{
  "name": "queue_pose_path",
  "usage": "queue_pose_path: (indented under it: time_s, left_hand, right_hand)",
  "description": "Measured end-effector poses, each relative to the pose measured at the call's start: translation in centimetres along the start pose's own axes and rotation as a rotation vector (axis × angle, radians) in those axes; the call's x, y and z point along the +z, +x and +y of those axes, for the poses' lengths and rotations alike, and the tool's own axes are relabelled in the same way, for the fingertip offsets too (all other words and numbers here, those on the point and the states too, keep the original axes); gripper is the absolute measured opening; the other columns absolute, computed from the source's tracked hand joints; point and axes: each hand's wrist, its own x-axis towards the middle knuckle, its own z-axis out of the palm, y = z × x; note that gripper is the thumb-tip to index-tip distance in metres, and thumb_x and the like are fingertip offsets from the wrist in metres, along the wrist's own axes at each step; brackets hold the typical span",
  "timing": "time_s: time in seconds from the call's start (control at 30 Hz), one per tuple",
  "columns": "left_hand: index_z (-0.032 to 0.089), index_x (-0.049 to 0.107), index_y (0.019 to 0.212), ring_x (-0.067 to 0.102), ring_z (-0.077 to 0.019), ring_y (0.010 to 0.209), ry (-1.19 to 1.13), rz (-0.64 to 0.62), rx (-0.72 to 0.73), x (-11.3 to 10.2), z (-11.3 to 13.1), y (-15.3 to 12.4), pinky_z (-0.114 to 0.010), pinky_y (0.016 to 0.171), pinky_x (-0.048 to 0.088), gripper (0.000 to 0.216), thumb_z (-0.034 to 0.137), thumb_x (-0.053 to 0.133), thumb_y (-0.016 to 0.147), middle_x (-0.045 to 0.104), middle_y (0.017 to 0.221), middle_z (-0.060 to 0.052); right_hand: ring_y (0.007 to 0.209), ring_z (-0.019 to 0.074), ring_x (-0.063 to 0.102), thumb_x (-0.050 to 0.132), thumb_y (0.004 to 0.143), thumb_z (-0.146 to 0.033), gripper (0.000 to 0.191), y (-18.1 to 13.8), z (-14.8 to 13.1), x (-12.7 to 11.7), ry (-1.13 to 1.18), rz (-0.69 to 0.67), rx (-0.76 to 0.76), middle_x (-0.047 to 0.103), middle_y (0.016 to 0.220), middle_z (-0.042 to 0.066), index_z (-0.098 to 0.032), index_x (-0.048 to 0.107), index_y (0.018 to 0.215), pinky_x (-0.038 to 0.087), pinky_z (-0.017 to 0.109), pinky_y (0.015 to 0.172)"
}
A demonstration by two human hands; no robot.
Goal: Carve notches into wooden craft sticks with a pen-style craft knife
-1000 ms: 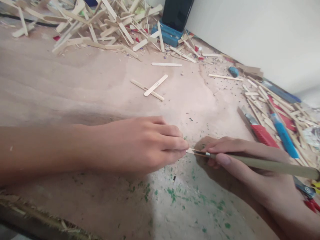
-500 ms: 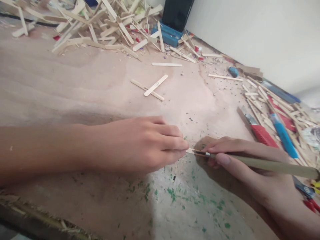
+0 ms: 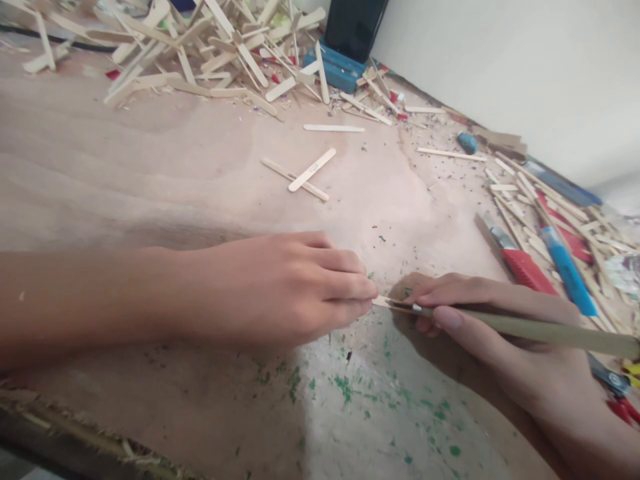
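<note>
My left hand (image 3: 295, 290) lies low over the table, its fingers closed on a wooden craft stick (image 3: 381, 301). Most of that stick is hidden under the fingers; a pale end pokes out to the right. In a pen-like grip, my right hand (image 3: 500, 333) is closed on a craft knife (image 3: 545, 331) with a long wooden handle and a metal collar. Its thin dark tip meets the stick's exposed end, just right of my left fingertips. Two crossed craft sticks (image 3: 313, 171) lie beyond my left hand, the upper one bearing a small mark.
A heap of craft sticks (image 3: 200, 50) covers the back left, beside a dark phone (image 3: 356, 27) in a blue stand (image 3: 337, 70). To the right lie a red utility knife (image 3: 527, 270), a blue-handled tool (image 3: 570, 270), more sticks, and red-handled pliers (image 3: 623, 403). Green flecks mark the tabletop (image 3: 370, 413).
</note>
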Motion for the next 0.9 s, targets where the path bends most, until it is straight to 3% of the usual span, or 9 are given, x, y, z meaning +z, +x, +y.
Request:
queue_pose_path:
  time_s: [0.43, 0.63, 0.8, 0.9]
  left_hand:
    - [0.019, 0.085, 0.119, 0.078, -0.0225, 0.126, -0.002, 0.019, 0.005, 0.08, 0.0, 0.01, -0.035, 0.103, 0.06, 0.026, 0.009, 0.061, 0.115, 0.083, 0.144, -0.005]
    - [0.017, 0.084, 0.12, 0.078, -0.0221, 0.127, -0.001, 0.026, 0.011, 0.03, -0.08, 0.04, -0.035, 0.104, 0.059, 0.037, 0.008, 0.048, 0.119, 0.083, 0.144, -0.004]
    - [0.019, 0.084, 0.118, 0.078, -0.0216, 0.127, 0.001, 0.017, 0.005, 0.08, 0.02, -0.02, -0.033, 0.105, 0.058, 0.03, 0.009, 0.056, 0.117, 0.082, 0.145, -0.004]
    - [0.02, 0.084, 0.117, 0.078, -0.0215, 0.126, 0.003, 0.019, 0.003, 0.18, 0.03, -0.09, -0.033, 0.104, 0.059, 0.028, 0.01, 0.058, 0.117, 0.083, 0.143, -0.004]
  right_hand:
    - [0.093, 0.0218, 0.085, 0.082, 0.106, -0.023, 0.016, -0.34, 0.39, -0.23, -0.012, 0.008, -0.013, 0.091, 0.109, 0.004, -0.034, 0.093, 0.112, 0.072, 0.03, 0.082]
    - [0.094, 0.0183, 0.086, 0.083, 0.105, -0.024, 0.015, -0.22, 0.21, -0.36, -0.048, 0.008, -0.001, 0.092, 0.109, 0.002, -0.035, 0.093, 0.11, 0.07, 0.024, 0.083]
    - [0.092, 0.0177, 0.085, 0.082, 0.104, -0.023, 0.018, -0.23, 0.11, -0.23, -0.05, 0.019, 0.011, 0.091, 0.102, 0.0, -0.036, 0.093, 0.11, 0.07, 0.023, 0.083]
    - [0.095, 0.0184, 0.085, 0.082, 0.105, -0.023, 0.018, -0.3, 0.05, -0.2, -0.03, 0.03, -0.006, 0.092, 0.108, 0.002, -0.035, 0.093, 0.11, 0.07, 0.025, 0.084]
